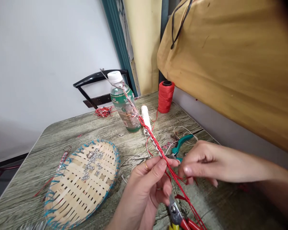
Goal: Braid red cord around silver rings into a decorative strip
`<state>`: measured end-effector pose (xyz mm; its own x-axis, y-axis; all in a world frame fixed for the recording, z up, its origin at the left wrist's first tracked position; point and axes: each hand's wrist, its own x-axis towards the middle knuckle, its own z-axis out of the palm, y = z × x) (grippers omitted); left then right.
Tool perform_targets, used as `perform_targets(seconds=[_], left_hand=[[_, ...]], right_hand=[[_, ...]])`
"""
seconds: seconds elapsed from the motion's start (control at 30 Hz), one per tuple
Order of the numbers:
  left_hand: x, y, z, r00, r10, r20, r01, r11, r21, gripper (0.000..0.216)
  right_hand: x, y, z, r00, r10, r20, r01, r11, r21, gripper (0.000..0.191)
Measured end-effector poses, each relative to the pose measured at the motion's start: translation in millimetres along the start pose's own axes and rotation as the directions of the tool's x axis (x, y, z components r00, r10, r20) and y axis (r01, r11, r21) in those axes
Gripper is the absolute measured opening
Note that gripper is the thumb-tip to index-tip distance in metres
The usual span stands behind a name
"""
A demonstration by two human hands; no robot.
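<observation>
White wall (50, 57) backs a black, perhaps metal chair (92, 77).

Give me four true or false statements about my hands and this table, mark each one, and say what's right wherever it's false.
1. The left hand pinches a red-and-white braid. True.
2. The red thread spool lies on its side. False: the red thread spool stands upright.
3. The bottle has a white cap. True.
4. The woven tray holds scissors. False: it holds small silvery pieces.
</observation>
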<state>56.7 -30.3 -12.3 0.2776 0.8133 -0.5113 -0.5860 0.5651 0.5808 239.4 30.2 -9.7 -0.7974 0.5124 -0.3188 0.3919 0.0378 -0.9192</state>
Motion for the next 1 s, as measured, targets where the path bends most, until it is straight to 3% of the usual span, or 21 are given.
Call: perform_targets(seconds=[0.03, 0.1, 0.17, 0.3, 0.43, 0.63, 0.7, 0.83, 0.9, 1.0], left_hand=[[-0.7, -0.1, 1.0, 1.0, 0.005, 0.009, -0.005, 1.0, -0.008, 0.013], [-2.5, -1.2, 2.9, 1.0, 0.022, -0.007, -0.022, 0.999, -0.032, 0.013], [-4.2, -3.0, 4.5, 0.999, 0.019, -0.044, -0.021, 0.998, -0.051, 0.013], [-5.8, -7.3, 5.7, 0.998, -0.008, -0.058, 0.001, 0.994, -0.105, 0.014], [-5.1, -11.8, 4.8, 0.998, -0.067, -0.01, 0.065, 0.982, -0.175, 0.016], [-6.7, -15.2, -2.7, 0.988, -0.149, -0.034, 0.146, 0.986, -0.078, 0.025], [-8.4, -13.7, -8.0, 0.988, -0.097, -0.117, 0.095, 0.995, -0.019, 0.024], [-11.2, -2.3, -14.5, 0.927, 0.228, -0.298, -0.197, 0.972, 0.129, 0.016], [-11.3, 7.3, -12.2, 0.912, 0.326, -0.25, -0.29, 0.942, 0.17, 0.015], [-9.0, 22.6, -4.1, 0.929, 0.347, -0.13, -0.332, 0.935, 0.128, 0.022]], right_hand=[[-0.3, -1.0, -4.0, 0.99, 0.014, -0.141, -0.016, 1.0, -0.011, 0.041], [0.8, -6.6, -6.9, 0.921, -0.008, -0.39, 0.006, 1.0, -0.008, 0.038], [4.4, -15.7, -2.7, 0.88, -0.046, -0.472, 0.058, 0.998, 0.012, 0.036], [16.3, -29.2, 14.9, 0.945, -0.16, -0.287, 0.22, 0.957, 0.191, 0.033], [23.7, -26.3, 24.6, 0.97, -0.1, -0.22, 0.185, 0.893, 0.41, 0.027], [24.9, -19.1, 25.5, 0.985, -0.03, -0.172, 0.118, 0.841, 0.529, 0.022], [26.2, -19.5, 25.9, 0.978, -0.017, -0.207, 0.125, 0.844, 0.521, 0.021], [28.0, -19.2, 27.0, 0.977, -0.016, -0.211, 0.123, 0.855, 0.504, 0.025], [27.8, -17.7, 28.0, 0.982, -0.007, -0.188, 0.105, 0.852, 0.514, 0.027], [27.0, -15.9, 30.3, 0.983, -0.014, -0.185, 0.114, 0.836, 0.537, 0.027]])
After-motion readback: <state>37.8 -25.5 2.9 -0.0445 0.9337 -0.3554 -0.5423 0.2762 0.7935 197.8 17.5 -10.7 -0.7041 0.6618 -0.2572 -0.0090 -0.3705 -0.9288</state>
